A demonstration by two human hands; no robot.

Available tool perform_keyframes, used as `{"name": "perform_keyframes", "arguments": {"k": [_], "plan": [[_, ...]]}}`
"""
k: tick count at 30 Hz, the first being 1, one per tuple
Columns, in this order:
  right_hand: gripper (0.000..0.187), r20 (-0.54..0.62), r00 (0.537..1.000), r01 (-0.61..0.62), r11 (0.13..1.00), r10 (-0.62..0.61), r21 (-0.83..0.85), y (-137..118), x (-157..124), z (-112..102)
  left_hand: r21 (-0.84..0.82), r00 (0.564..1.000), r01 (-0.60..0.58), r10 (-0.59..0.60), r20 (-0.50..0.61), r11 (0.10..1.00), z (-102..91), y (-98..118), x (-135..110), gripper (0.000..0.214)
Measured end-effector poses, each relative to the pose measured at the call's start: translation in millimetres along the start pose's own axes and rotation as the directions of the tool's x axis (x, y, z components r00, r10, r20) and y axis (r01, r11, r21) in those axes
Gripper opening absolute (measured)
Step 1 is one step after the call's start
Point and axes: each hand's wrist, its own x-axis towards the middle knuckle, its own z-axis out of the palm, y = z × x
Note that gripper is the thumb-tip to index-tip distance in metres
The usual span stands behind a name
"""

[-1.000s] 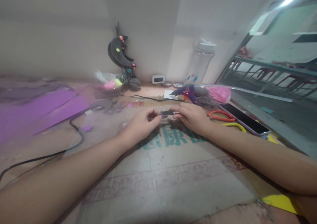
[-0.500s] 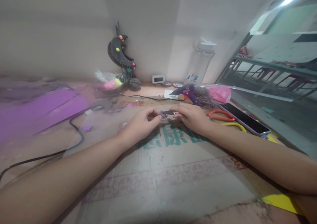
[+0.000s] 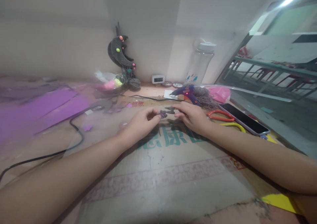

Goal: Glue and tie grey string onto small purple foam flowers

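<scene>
My left hand (image 3: pixel 140 123) pinches a small purple foam piece (image 3: pixel 162 113) between thumb and fingers above a cardboard sheet (image 3: pixel 168 171) with green characters. My right hand (image 3: pixel 192 116) grips small dark snips (image 3: pixel 170 110), whose blades stand apart right beside the purple piece. Both hands meet at the middle of the table, forearms resting on the cardboard.
A blue glue gun (image 3: pixel 185 92), red-handled scissors (image 3: pixel 220 115), a phone (image 3: pixel 244 119) and a pink bag (image 3: pixel 220 93) lie at the right. Purple foam sheets (image 3: pixel 37 112), a black cable (image 3: pixel 74 128), a bowl of bits (image 3: pixel 110 83), a black crescent ornament (image 3: pixel 120 52), a small clock (image 3: pixel 158 79) and a water bottle (image 3: pixel 201 64) stand behind.
The snips' blades, shut on the purple piece before, now stand apart just off it. The right hand has shifted slightly up and back. The left hand holds still.
</scene>
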Motion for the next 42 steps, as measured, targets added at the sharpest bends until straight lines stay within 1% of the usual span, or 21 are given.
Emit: {"name": "perform_keyframes", "arguments": {"k": [4,8,12,16,20,23,25,27,28,30,32,34,36,38,40,42], "plan": [[0.034,-0.032,0.999,-0.036,0.999,0.037,0.027,1.1,-1.0,-0.6,-0.009,1.0,0.012,-0.012,0.002,1.0,-0.1,1.4,-0.2,0.019],[0.033,-0.022,0.997,-0.069,0.997,0.07,0.041,1.3,-1.4,0.3,0.0,1.0,0.005,-0.005,-0.006,1.0,-0.5,3.8,-0.6,0.019],[0.03,-0.013,0.988,-0.15,0.984,0.152,0.093,1.6,-0.3,3.0,0.003,1.0,-0.02,0.02,-0.014,1.0,-0.6,4.1,-0.2,0.019],[0.033,-0.02,0.971,-0.232,0.961,0.238,0.151,6.4,2.0,9.4,0.003,0.999,-0.035,0.035,-0.006,0.999,-0.9,2.5,-0.1,0.019],[0.036,0.036,0.967,-0.255,0.951,0.252,0.178,8.3,4.4,10.8,0.014,0.999,-0.053,0.053,0.003,0.999,-1.1,1.2,-1.2,0.019],[0.03,0.04,0.965,-0.262,0.938,0.26,0.225,-0.4,6.3,4.0,0.061,0.996,-0.091,0.09,0.017,0.994,-0.8,2.0,-3.8,0.018],[0.026,0.042,0.951,-0.305,0.907,0.306,0.289,-10.3,7.5,-2.2,0.116,0.992,-0.127,0.125,0.025,0.985,-0.4,3.6,-6.1,0.017],[0.026,0.087,0.937,-0.348,0.872,0.339,0.346,-20.3,8.2,-7.2,0.182,0.985,-0.174,0.174,0.021,0.968,-0.2,5.4,-8.1,0.015],[0.027,0.115,0.938,-0.347,0.863,0.328,0.368,-24.3,8.3,-8.8,0.209,0.979,-0.2,0.201,0.014,0.957,-0.1,6.1,-8.9,0.014],[0.029,0.145,0.952,-0.306,0.865,0.27,0.397,-29.4,7.6,-9.7,0.246,0.969,-0.242,0.248,0.008,0.938,-0.1,6.9,-9.5,0.013],[0.029,0.143,0.966,-0.256,0.88,0.216,0.4,-30.9,6.2,-8.3,0.262,0.961,-0.269,0.276,0.012,0.927,0.0,6.6,-9.2,0.014],[0.025,0.129,0.972,-0.23,0.897,0.196,0.378,-30.5,4.5,-5.5,0.269,0.959,-0.275,0.281,0.016,0.923,0.1,5.8,-8.6,0.015],[0.018,0.113,0.975,-0.221,0.911,0.193,0.348,-29.6,3.0,-2.9,0.266,0.962,-0.266,0.271,0.021,0.927,0.3,4.7,-8.0,0.016],[0.013,0.073,0.982,-0.188,0.93,0.174,0.317,-28.5,2.1,-1.3,0.252,0.97,-0.239,0.24,0.027,0.938,0.2,3.6,-7.4,0.017],[0.011,0.008,0.992,-0.126,0.952,0.129,0.279,-27.3,1.7,-0.8,0.216,0.98,-0.2,0.193,0.053,0.956,-0.3,3.1,-6.6,0.02],[0.011,-0.05,0.997,-0.045,0.973,0.057,0.225,-26.0,1.6,-1.0,0.171,0.982,-0.177,0.163,0.093,0.969,-1.3,3.3,-5.6,0.026]]}}
